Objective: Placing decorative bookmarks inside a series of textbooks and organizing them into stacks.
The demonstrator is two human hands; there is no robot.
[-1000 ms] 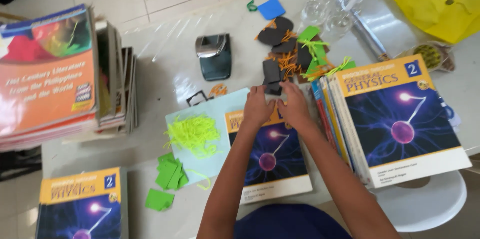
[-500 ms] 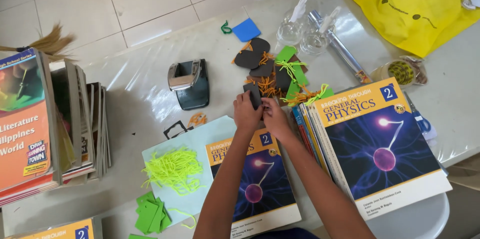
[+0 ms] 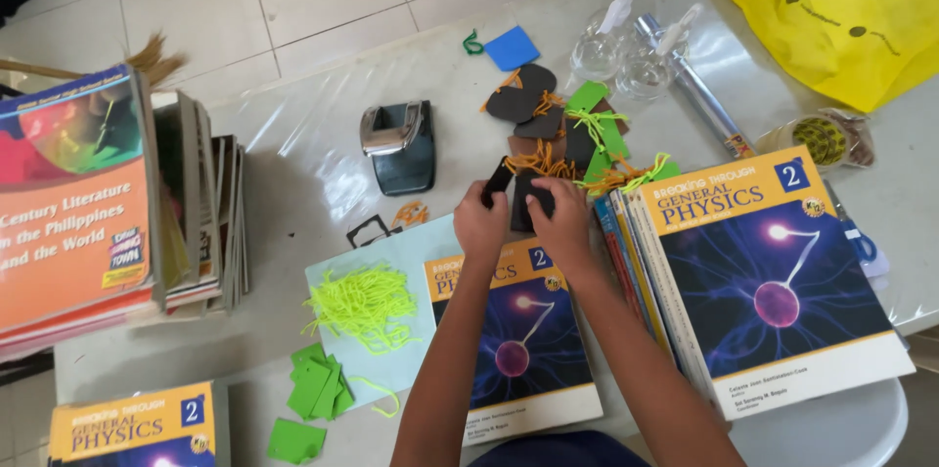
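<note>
Black foam pieces (image 3: 528,195): pinched by fingers of left hand (image 3: 479,224) and right hand (image 3: 559,222), above a blue-and-orange book (image 3: 514,340). Open pale surface (image 3: 303,154) lies left, around the hole punch (image 3: 396,144). Book stack (image 3: 773,281) crowds the right; yellow bag (image 3: 841,12) at far corner.

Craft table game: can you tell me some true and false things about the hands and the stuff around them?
1. Both hands, left hand and right hand, touch dark cut-out pieces. True.
2. The hole punch sits on a book. False: it stands on the table.
3. The yellow-green string lies on a pale blue sheet. True.
4. The yellow bag is under the hands. False: it lies far away at the table's corner.
</note>
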